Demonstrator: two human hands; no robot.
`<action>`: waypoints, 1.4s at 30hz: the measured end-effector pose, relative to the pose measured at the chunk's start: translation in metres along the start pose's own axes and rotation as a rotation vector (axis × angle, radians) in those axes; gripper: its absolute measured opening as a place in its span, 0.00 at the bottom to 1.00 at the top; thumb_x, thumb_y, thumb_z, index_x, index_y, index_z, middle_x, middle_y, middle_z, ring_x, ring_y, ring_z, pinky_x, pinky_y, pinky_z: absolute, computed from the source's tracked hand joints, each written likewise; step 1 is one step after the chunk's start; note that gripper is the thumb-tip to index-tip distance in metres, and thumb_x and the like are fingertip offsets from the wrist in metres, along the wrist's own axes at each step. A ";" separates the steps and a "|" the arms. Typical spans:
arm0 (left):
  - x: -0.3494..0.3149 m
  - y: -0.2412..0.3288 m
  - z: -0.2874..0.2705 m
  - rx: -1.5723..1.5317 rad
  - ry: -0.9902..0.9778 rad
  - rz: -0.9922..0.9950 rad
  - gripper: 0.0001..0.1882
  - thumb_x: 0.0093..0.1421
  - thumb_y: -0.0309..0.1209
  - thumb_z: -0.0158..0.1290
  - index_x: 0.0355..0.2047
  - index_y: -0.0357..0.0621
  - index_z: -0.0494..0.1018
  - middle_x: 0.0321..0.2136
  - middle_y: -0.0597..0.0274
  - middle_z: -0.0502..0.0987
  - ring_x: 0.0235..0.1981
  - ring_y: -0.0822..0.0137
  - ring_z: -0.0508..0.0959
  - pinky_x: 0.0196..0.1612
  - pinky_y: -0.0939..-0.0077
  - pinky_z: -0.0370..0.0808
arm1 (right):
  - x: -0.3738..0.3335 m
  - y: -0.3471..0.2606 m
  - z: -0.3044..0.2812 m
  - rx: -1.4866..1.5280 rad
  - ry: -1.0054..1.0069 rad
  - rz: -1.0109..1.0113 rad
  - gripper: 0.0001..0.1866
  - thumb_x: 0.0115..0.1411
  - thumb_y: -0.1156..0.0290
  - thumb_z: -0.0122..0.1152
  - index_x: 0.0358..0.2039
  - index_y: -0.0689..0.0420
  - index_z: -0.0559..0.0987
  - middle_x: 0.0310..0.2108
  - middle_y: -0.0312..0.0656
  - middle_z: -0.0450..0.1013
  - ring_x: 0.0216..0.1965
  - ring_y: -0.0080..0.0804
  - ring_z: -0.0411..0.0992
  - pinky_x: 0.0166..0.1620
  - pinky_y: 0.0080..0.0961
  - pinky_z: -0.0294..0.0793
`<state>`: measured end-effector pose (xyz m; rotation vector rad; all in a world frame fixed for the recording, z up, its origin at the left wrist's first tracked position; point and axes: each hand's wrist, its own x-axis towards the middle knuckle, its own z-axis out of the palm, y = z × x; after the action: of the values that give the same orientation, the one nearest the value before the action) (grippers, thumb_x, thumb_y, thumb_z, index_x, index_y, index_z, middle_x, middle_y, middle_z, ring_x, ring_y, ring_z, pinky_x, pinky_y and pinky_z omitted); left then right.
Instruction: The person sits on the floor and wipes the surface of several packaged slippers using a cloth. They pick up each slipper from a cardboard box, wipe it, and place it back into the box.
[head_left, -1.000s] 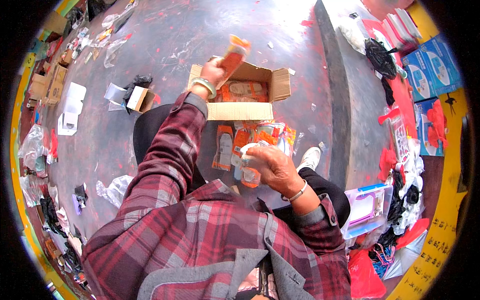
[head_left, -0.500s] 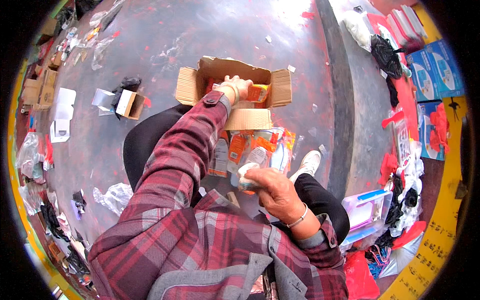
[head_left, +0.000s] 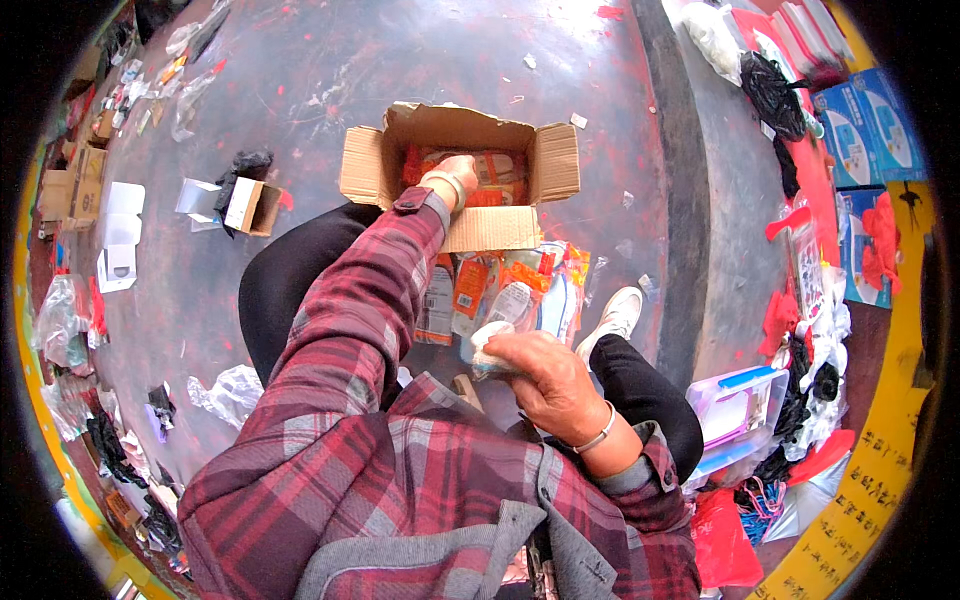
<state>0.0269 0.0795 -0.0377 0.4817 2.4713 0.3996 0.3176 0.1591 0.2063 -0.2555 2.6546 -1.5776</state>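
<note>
An open cardboard box (head_left: pixel 490 228) stands on the floor before me, its flaps folded outward. Inside it lie orange-and-clear plastic packets (head_left: pixel 497 172). My left hand (head_left: pixel 455 178) reaches over the near wall into the box, onto the packets at its left side; its fingers are mostly hidden. Closer to my body, my right hand (head_left: pixel 550 385) is closed around a soft white item with a bluish-green edge (head_left: pixel 488 350), whose kind I cannot make out. Between the box and this hand, several more orange-and-clear packets (head_left: pixel 470 290) lie on the floor, some with pale sole-shaped pieces inside.
A small open carton (head_left: pixel 253 207) and a white folded card box (head_left: pixel 120 235) lie to the left, near a crumpled clear bag (head_left: pixel 230 395). At the right are a clear plastic bin (head_left: pixel 737 415), a black bag (head_left: pixel 772 95) and blue boxes (head_left: pixel 868 135). My shoe (head_left: pixel 612 318) rests beside the packets.
My left hand has shifted left and lower inside the box, uncovering more packets. The right hand keeps its white item in nearly the same place.
</note>
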 end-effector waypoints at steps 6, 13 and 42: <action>0.041 -0.033 0.056 0.660 -0.461 0.364 0.11 0.54 0.32 0.45 0.34 0.48 0.75 0.40 0.61 0.76 0.48 0.72 0.71 0.52 0.82 0.65 | -0.004 0.001 -0.002 0.067 -0.026 0.103 0.19 0.43 0.82 0.51 0.40 0.57 0.74 0.37 0.48 0.72 0.39 0.48 0.70 0.43 0.36 0.69; -0.059 0.010 -0.016 -0.583 0.654 0.237 0.09 0.52 0.33 0.46 0.28 0.44 0.75 0.24 0.56 0.77 0.28 0.61 0.78 0.33 0.70 0.73 | -0.015 0.002 -0.036 0.574 0.298 0.430 0.20 0.48 0.84 0.45 0.44 0.64 0.73 0.40 0.40 0.73 0.41 0.27 0.71 0.48 0.22 0.68; -0.142 0.032 0.261 -0.096 -0.193 -0.107 0.23 0.43 0.35 0.59 0.40 0.38 0.72 0.34 0.50 0.77 0.36 0.56 0.77 0.41 0.68 0.72 | -0.041 0.019 -0.094 1.292 0.908 0.404 0.22 0.48 0.79 0.45 0.47 0.63 0.69 0.43 0.45 0.70 0.46 0.39 0.68 0.54 0.34 0.65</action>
<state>0.2984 0.0926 -0.1611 0.3304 2.2685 0.4069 0.3446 0.2563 0.2326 1.1391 1.1430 -3.1401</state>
